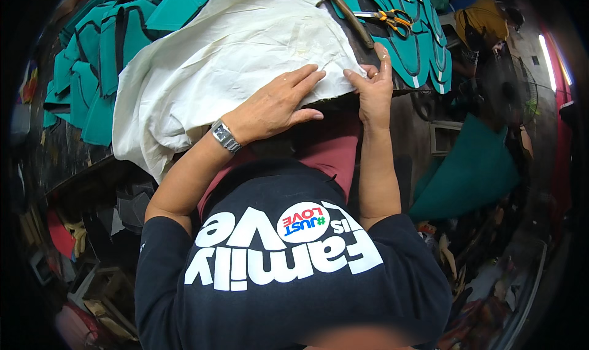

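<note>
Two bare hands are seen at one white cloth (245, 49), which is spread over a dark counter (76, 150) at eleven o'clock from the middle of the view; its lower left part is gathered in folds and hung over the front edge. The left hand (276, 107), near twelve o'clock, is laid palm down on the cloth, with its fingers stretched and its thumb set apart; nothing is gripped by it. On its wrist a silver watch (226, 136) is worn. The right hand (374, 86), between one and two o'clock, is placed at the right corner of the cloth. Its thumb is directed toward the cloth and its index finger is raised; whether the edge is pinched cannot be told.

Just beyond this hand, before one o'clock, a hammer (356, 21) with a wooden handle is laid slantwise. At one o'clock, scissors (383, 17) with orange and black handles are rested on teal cut pieces (426, 49) with rounded ends. At ten o'clock, teal panels with dark trim (86, 83) are heaped. At three o'clock, a large green sheet (469, 172) is seen beside the counter.
</note>
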Demonstrator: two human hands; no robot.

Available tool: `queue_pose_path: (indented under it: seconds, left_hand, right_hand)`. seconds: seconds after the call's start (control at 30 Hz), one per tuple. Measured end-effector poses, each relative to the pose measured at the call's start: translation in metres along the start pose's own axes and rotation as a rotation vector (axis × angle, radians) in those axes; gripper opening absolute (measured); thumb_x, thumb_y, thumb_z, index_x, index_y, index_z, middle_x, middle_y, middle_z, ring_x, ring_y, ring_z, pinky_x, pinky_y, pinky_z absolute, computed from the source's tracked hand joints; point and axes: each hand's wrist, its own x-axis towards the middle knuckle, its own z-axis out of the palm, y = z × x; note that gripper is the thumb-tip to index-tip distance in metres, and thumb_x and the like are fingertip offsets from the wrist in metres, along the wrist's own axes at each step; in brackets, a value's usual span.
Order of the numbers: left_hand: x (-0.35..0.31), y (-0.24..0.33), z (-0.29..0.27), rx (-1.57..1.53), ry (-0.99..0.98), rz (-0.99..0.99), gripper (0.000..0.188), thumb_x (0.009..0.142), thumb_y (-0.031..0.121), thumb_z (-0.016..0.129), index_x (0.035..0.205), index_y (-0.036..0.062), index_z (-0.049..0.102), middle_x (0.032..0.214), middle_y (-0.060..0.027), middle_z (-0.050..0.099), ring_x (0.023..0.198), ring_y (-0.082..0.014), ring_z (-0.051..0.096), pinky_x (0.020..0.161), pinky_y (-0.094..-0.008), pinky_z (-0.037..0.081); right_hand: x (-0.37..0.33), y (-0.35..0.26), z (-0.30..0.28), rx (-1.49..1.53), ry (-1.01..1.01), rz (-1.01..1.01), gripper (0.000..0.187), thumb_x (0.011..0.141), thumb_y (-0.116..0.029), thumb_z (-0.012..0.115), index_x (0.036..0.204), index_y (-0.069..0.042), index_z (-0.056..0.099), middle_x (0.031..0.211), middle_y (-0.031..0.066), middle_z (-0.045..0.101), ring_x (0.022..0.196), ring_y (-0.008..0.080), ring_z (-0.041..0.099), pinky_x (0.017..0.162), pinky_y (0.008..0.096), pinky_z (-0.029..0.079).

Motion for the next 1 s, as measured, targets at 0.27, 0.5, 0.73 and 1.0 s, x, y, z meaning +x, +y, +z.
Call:
queue_pose_path:
  seconds: [0.27, 0.5, 0.73, 1.0]
  left_hand:
    - [-0.003, -0.001, 0.004, 0.221, -0.085, 0.101, 0.075, 0.088, 0.054, 0.065, 0.144, 0.0075, 0.048, 0.136, -0.0148, 0.054, 0.129, -0.0324, 0.049, 0.11, -0.0427, 0.037]
    - [0.019, 0.032, 0.017, 0.523, -0.16, -0.032, 0.096, 0.07, 0.063, 0.077, 0.151, 0.0235, 0.043, 0.118, -0.0093, 0.054, 0.118, -0.0335, 0.049, 0.094, -0.0452, 0.04]
    - [0.036, 0.05, 0.029, 0.854, -0.366, -0.109, 0.105, 0.063, 0.056, 0.085, 0.153, 0.0362, 0.035, 0.123, -0.0042, 0.052, 0.12, -0.0322, 0.048, 0.09, -0.0509, 0.043]
    - [0.029, 0.046, 0.035, 0.872, -0.291, -0.052, 0.11, 0.062, 0.047, 0.088, 0.155, 0.0296, 0.032, 0.122, -0.0082, 0.05, 0.12, -0.0352, 0.049, 0.092, -0.0478, 0.044]
  right_hand:
    - [-0.005, 0.021, -0.019, 0.095, 0.11, 0.059, 0.088, 0.076, 0.016, 0.07, 0.152, -0.005, 0.032, 0.086, 0.0027, 0.056, 0.07, 0.0047, 0.052, 0.065, 0.0177, 0.046]
    - [-0.011, 0.035, -0.026, 0.191, 0.11, 0.087, 0.088, 0.078, 0.013, 0.072, 0.153, -0.006, 0.03, 0.084, 0.0019, 0.056, 0.07, 0.0035, 0.051, 0.065, 0.0159, 0.045]
    - [-0.016, 0.025, -0.035, -0.072, 0.174, 0.004, 0.074, 0.087, 0.0, 0.071, 0.151, -0.006, 0.036, 0.098, 0.0086, 0.059, 0.08, 0.0105, 0.058, 0.073, 0.0233, 0.05]
    - [-0.003, 0.02, -0.024, -0.966, -0.292, -0.271, 0.07, 0.103, -0.061, 0.032, 0.141, -0.008, 0.056, 0.155, 0.018, 0.038, 0.149, 0.0397, 0.02, 0.116, 0.065, 0.012]
